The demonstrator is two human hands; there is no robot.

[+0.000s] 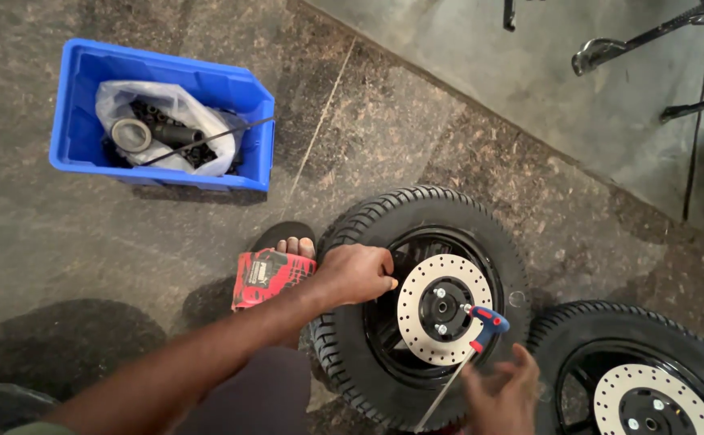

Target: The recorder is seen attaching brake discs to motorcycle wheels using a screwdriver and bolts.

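- Floor (207,242): dark speckled stone; carries everything. A paler slab lies toward the far right corner, with black stand legs (650,40) on it.
- Wheel (416,306), black tyre on black rim, lies flat on the floor near the lower middle, just before the person's foot (296,246).
- Second wheel (650,379) at the lower right edge, just beside the first; its disc already sits on the hub with bolt heads showing.
- Blue bin (163,113) at the upper left, well apart; holds a plastic bag of dark parts and a metal ring.
- Red box (271,278) touching the foot, left of the wheel.
- Brake disc (445,310), drilled, is seated on the first wheel's hub; bolt heads visible in it. Judged: mounted, tightening in progress; how many bolts are snug cannot be told.
- Left hand (356,274): grip curled, pressing on the tyre and rim edge.
- Right hand (501,395): grip loosely spread, at the long shaft of a T-handle wrench (485,326) set on a disc bolt; firm contact cannot be told.
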